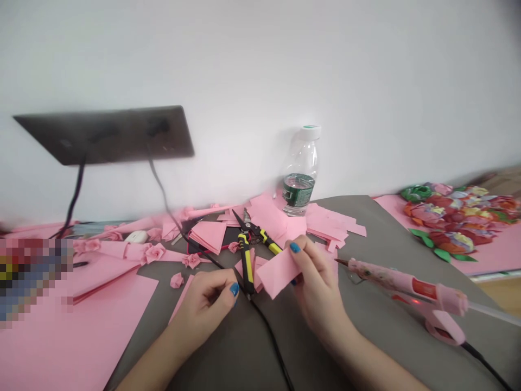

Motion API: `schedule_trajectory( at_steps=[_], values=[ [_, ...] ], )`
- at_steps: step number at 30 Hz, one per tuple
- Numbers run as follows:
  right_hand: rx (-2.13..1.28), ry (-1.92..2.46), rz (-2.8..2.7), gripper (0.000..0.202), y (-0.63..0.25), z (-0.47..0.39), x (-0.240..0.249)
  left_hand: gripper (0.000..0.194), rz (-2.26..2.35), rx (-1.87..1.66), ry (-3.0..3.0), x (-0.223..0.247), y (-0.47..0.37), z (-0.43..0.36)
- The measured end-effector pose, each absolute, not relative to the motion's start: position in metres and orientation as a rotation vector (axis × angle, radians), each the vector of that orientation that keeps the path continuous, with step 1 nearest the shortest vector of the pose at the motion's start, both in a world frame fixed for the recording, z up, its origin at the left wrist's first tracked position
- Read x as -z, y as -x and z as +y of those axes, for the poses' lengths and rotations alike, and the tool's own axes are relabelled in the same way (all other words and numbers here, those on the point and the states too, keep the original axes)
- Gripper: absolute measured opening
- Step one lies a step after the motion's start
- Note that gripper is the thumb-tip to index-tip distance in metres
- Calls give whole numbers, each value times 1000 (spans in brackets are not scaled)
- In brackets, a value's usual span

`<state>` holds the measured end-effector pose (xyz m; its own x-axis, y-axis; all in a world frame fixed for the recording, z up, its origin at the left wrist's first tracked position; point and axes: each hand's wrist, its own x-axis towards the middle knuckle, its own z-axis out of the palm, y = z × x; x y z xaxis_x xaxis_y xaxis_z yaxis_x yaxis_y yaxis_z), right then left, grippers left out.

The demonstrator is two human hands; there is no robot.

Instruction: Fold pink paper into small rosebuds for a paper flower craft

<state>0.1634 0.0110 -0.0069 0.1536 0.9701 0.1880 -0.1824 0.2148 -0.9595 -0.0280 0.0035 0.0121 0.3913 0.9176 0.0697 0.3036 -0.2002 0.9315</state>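
Observation:
My right hand (319,288) pinches a small folded piece of pink paper (277,274) between thumb and fingers, holding it above the table. My left hand (205,298) is closed to its left, fingers curled in and thumb bent over, with nothing visible in it. Just behind the hands lie pruning shears (246,263) with yellow and black handles, blades apart and pointing away. To the right of my right hand rests a pink glue gun (411,288), its red light lit and a clear glue stick in its back.
Pink paper scraps (329,222) and small paper roses (154,253) litter the table's back. A water bottle (301,174) stands against the wall. A black cord (268,326) crosses between my forearms. Pink sheets (101,331) lie left; colourful paper flowers (459,217) lie right.

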Motion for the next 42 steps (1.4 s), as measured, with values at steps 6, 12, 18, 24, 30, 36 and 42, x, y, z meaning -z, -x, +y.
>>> schedule_trajectory(
  at_steps=[6,12,18,24,30,36,42],
  values=[
    [-1250,927,-1392,42,-157,5,-3,34,1030,-852,-1685,-12,23,1],
    [-1467,868,-1403,33,-146,1,-4,32,1142,-952,-1705,-10,24,2],
    [-1353,975,-1390,27,-149,5,3,13,1164,-1033,-1540,-4,23,3],
    [-1091,1021,-1621,28,-151,3,6,25,966,-927,-1655,-4,26,3],
    [-991,783,-1861,40,-150,0,5,21,1016,-854,-1915,-11,25,1],
    [-1000,934,-1765,31,-155,3,4,22,1146,-965,-1766,-6,25,2],
    [-1331,927,-1469,24,-157,8,1,21,1194,-996,-1508,-7,23,5]
  ],
)
